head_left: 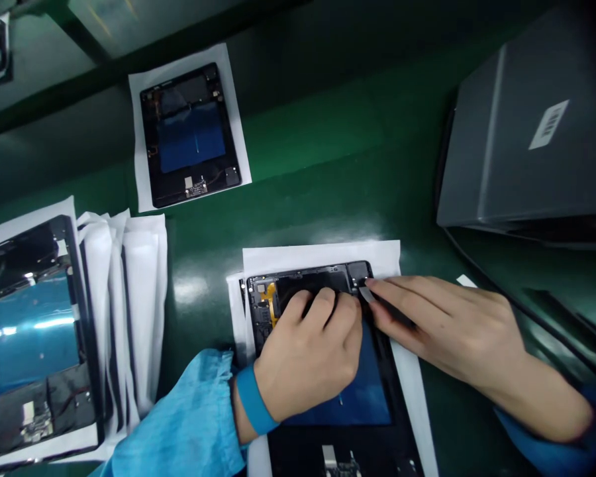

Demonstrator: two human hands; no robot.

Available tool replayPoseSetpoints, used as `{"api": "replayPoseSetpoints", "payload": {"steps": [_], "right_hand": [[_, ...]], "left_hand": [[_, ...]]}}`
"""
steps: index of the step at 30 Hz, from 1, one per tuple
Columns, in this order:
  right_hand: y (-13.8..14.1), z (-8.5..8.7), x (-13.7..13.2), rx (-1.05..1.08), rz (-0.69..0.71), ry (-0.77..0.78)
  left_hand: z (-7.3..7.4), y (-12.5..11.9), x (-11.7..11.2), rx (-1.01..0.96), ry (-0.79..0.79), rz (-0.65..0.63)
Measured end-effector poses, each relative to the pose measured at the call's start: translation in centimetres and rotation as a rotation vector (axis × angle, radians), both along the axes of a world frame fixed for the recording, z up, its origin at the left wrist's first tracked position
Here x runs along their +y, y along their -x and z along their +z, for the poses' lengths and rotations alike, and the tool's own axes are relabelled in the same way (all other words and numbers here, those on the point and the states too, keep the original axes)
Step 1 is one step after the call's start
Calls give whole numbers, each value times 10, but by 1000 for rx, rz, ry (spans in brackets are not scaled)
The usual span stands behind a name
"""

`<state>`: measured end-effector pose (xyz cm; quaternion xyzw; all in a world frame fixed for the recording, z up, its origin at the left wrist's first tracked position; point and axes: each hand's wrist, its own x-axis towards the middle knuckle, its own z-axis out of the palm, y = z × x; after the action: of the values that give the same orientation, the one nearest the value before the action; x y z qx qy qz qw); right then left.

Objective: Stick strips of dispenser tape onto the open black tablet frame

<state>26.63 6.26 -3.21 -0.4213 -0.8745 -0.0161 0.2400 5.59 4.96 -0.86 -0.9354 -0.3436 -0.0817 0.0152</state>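
An opened tablet with a black frame and blue inner panel lies on a white sheet right in front of me. My left hand rests on its upper half, fingers curled against the black top section near an orange flex cable. My right hand reaches in from the right and pinches a thin dark tool, its tip at the tablet's upper right corner. Both sleeves are light blue.
A second opened tablet on white paper lies further back on the green surface. A stack of tablets in white sheets sits at the left. A grey box with a barcode label stands at the right, a black cable beneath it.
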Motion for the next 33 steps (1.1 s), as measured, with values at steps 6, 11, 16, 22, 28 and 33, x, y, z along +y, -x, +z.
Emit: {"api": "replayPoseSetpoints", "payload": {"steps": [6, 11, 16, 22, 28, 33], "right_hand": [[1, 1, 1, 0, 9, -7], [2, 1, 2, 3, 25, -3], [4, 3, 0, 0, 43, -9], [6, 7, -5, -33, 89, -8], [14, 3, -18, -146, -3, -1], [6, 1, -42, -2, -101, 66]], "left_hand": [[-1, 0, 0, -8, -3, 0], [-1, -1, 0, -14, 9, 15], [0, 0, -2, -28, 3, 9], [1, 2, -3, -38, -1, 8], [-1, 0, 0, 15, 14, 39], [-2, -1, 10, 2, -16, 26]]}}
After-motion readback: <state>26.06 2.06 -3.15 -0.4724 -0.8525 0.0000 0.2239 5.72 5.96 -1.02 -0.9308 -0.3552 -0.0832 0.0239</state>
